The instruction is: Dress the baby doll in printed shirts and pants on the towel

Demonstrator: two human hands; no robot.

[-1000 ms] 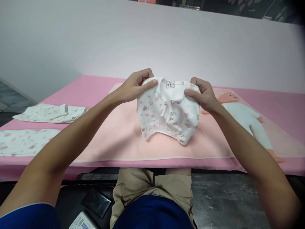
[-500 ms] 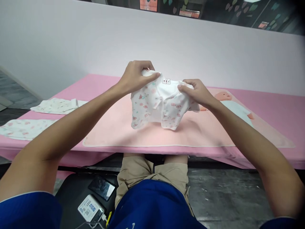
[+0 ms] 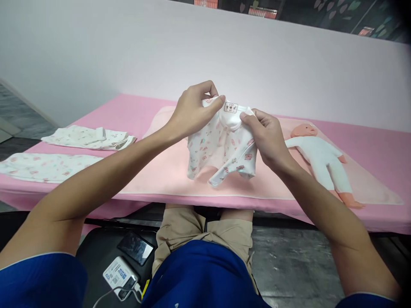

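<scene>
At frame centre, my left hand (image 3: 195,109) and right hand (image 3: 268,132) each pinch the patterned baby shirt (image 3: 221,145) near its neckline, thumbs against fingers. The shirt hangs above the peach mat (image 3: 160,171), which lies on the pink-covered table (image 3: 105,111). Right of frame: one doll (image 3: 321,158), on the mat, partly behind my right forearm. Left of frame: folded white garment (image 3: 86,137), above a second patterned garment (image 3: 48,167); my left forearm crosses in front of the latter. Lower left: phone (image 3: 135,247) and white power bank (image 3: 120,278), cable attached, on a black seat (image 3: 93,252). No container is identifiable.
</scene>
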